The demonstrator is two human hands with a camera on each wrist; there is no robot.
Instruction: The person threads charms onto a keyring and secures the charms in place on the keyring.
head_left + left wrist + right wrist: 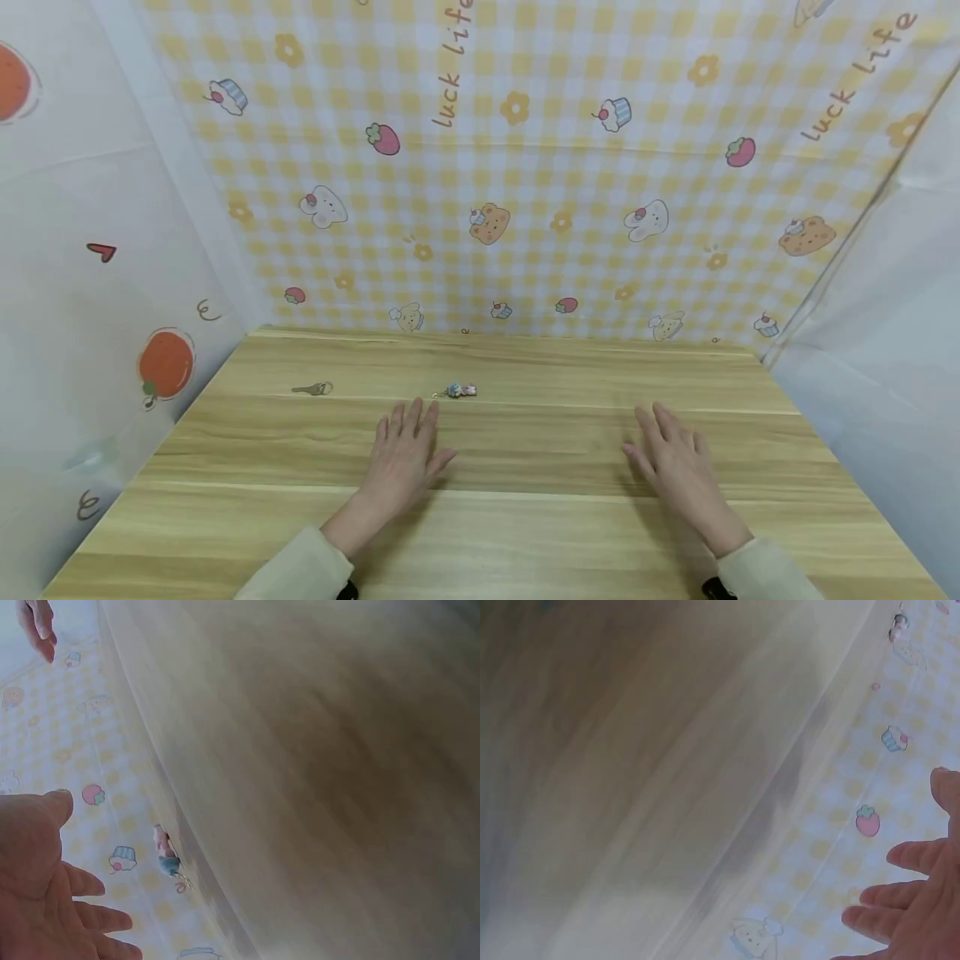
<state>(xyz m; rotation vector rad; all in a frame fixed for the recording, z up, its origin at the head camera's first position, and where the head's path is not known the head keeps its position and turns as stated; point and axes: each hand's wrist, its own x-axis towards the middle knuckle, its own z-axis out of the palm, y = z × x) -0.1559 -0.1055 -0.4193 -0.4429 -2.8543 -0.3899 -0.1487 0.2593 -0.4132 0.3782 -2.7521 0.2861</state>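
On the wooden table lies a key [312, 388] with a small ring at its right end, toward the left. Right of it is a small charm pendant [461, 390], blue and pink, with a thin gold-coloured clasp. My left hand [402, 457] is just in front of the charm, fingers straight and apart, holding nothing. In the left wrist view the charm [166, 851] appears beyond the fingers. My right hand [677, 467] is over the right part of the table, fingers extended and nothing in them. The right wrist view shows the charm [898, 628] far off at the top.
A yellow checked cloth [525, 183] with printed cakes and strawberries hangs behind the table [525, 533]. A white printed sheet [67, 317] closes the left side and a plain white one [892, 333] the right.
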